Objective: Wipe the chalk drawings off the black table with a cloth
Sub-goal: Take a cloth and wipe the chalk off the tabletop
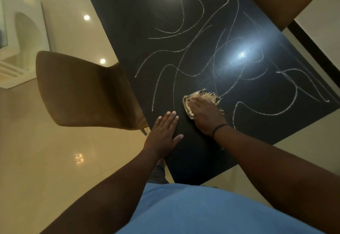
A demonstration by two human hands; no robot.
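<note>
My blue shirt (202, 211) fills the bottom of the view, and both my forearms reach from it to the near corner of the black worktop (128, 13). My left hand (163, 132) lies flat on the bare surface, fingers straight and together, holding nothing. My right hand (206, 116) lies spread on the frayed beige cloth (207, 95) and presses it down at the near end of the white chalk lines (193, 31), with a brown chair (82, 90) at the worktop's left edge.

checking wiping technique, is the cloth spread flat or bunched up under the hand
Bunched up: the cloth lies crumpled in a small wad under the right hand, with only its frayed fringe sticking out beyond it.
</note>
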